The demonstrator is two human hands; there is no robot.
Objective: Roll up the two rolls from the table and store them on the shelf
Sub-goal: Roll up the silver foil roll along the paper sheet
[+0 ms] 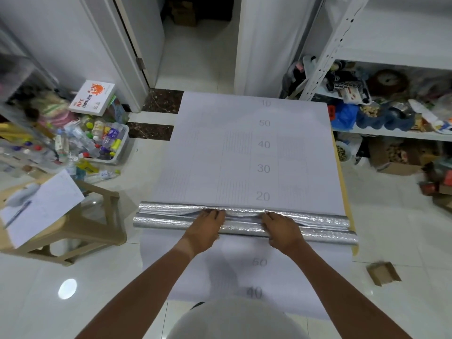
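Hands lie palm-down on a silver foil roll point(244, 222) stretched across the white numbered sheet point(254, 152). Left hand point(205, 230) has fingers curled flat over the foil's crinkled upper fold; right hand point(281, 231) mirrors it just beside, fingers likewise pressing, neither closed around the roll. Sheet covers the table, whose yellowish edge point(348, 204) shows at right. Left of it stands a beige stool point(97, 228) bearing paper, and a clear bin point(110, 148) full of plastic bottles. Right, a white shelf point(391, 133) holds cluttered items and a blue bag point(343, 116).
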